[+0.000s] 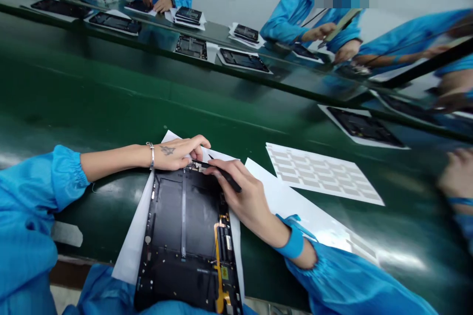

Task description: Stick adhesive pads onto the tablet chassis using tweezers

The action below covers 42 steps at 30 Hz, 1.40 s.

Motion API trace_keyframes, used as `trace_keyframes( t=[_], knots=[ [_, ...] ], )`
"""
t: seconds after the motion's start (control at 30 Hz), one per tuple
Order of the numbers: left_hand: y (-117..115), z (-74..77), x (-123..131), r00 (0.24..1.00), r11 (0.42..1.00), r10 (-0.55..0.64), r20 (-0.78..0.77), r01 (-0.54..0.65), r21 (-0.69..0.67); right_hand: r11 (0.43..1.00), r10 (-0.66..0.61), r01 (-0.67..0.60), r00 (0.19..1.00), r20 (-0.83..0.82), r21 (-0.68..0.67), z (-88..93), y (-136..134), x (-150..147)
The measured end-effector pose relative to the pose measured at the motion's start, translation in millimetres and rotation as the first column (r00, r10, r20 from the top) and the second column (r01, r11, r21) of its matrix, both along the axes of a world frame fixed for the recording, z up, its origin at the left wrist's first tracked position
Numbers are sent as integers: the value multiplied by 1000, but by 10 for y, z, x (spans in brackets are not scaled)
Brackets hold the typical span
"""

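A black tablet housing (185,216) lies on a white sheet (131,251), with a yellow flex cable (218,266) along its right side. My left hand (177,153), with a metal bracelet at the wrist, grips the housing's far end from the left. My right hand (238,197) comes in from the lower right, shut around a slim black tool (229,181). The tool's pointed tip reaches the exposed parts at the housing's far end, next to my left fingers. My fingers hide part of that end.
A green bench mat (111,108) spans the view. To the right lie a sheet of grey pads (321,172) and a white sheet (306,216). Across a glass-topped divider (221,42), co-workers in blue sleeves handle several similar black housings.
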<state>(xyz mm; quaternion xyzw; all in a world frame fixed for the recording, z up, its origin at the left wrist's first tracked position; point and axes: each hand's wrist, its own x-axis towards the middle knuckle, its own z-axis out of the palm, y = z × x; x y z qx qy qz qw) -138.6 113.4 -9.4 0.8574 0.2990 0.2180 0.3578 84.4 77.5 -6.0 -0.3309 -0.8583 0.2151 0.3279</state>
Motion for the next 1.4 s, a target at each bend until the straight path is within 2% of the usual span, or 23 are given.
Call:
trace_keyframes(
  t=[0.17,0.27,0.33,0.43,0.7,0.8,0.9,1.0,1.13,1.27,1.33,1.4],
  knots=[
    [25,-98,21,999,1000,4,35,-4,10,999,-48,48,998,30,-8,10,-19,3],
    [39,-136,35,999,1000,9,52,-10,11,999,-33,33,999,4,-42,-7,-19,-38],
    [40,-151,43,999,1000,16,49,-18,25,996,-67,65,997,-23,-58,-25,-9,-43],
    [35,-157,53,999,999,17,47,-19,44,987,-132,128,990,-39,-97,-41,18,-38],
    [40,-133,55,1000,1000,18,23,-18,13,975,-127,122,992,-14,-184,-10,68,-165],
    [48,-145,47,999,1000,9,46,-9,19,957,-172,146,981,-87,-251,-31,87,-121],
    [36,-117,33,999,999,24,28,-24,20,939,-273,209,936,-224,-272,-48,138,-15],
    [-1,-36,1,993,993,97,-71,-91,73,926,-335,237,876,-348,-294,-18,198,90],
    [-8,88,-67,948,954,217,-230,-156,257,911,-380,248,811,-444,-328,60,229,187],
    [118,225,-112,854,900,352,-384,-195,390,906,-387,208,761,-521,-368,79,282,222],
    [197,299,-100,790,900,373,-487,-179,398,904,-387,185,738,-552,-386,81,341,222],
    [253,352,-72,765,908,342,-546,-121,400,907,-389,185,715,-580,-379,101,397,229]
  ],
)
